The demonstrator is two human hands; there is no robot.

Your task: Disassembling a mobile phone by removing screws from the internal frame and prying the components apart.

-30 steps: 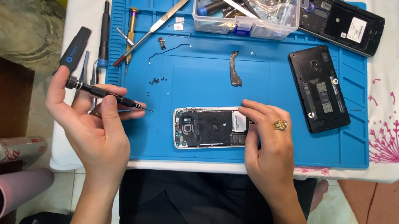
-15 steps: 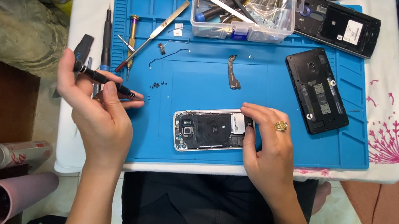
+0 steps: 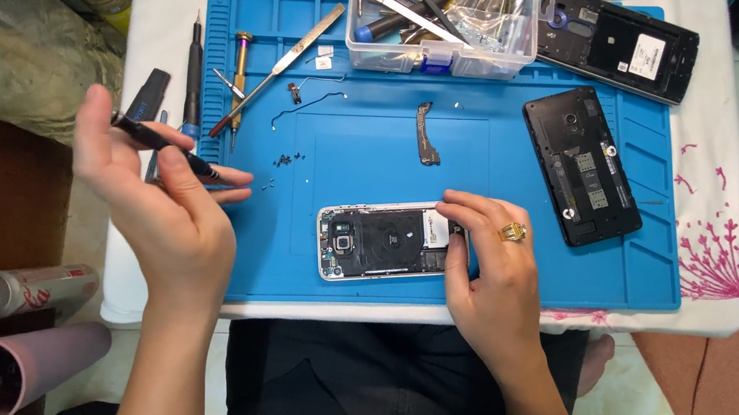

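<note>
- Head view: my left hand [image 3: 158,215] pinched a dark screwdriver [image 3: 165,147], raised over the left edge of the blue mat [image 3: 517,283].
- My right hand [image 3: 493,267] closed its fingers on the right end of the opened phone [image 3: 381,241], which lay flat near the mat's front edge.
- Tiny screws [image 3: 283,161] sat just beyond my left fingertips.

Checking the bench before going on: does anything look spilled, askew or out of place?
Tiny dark screws lie loose and scattered on the blue work mat, outside any compartment, just beyond the left hand holding a black screwdriver. A drink can lies on its side left of the table. Nothing looks spilled.
</note>
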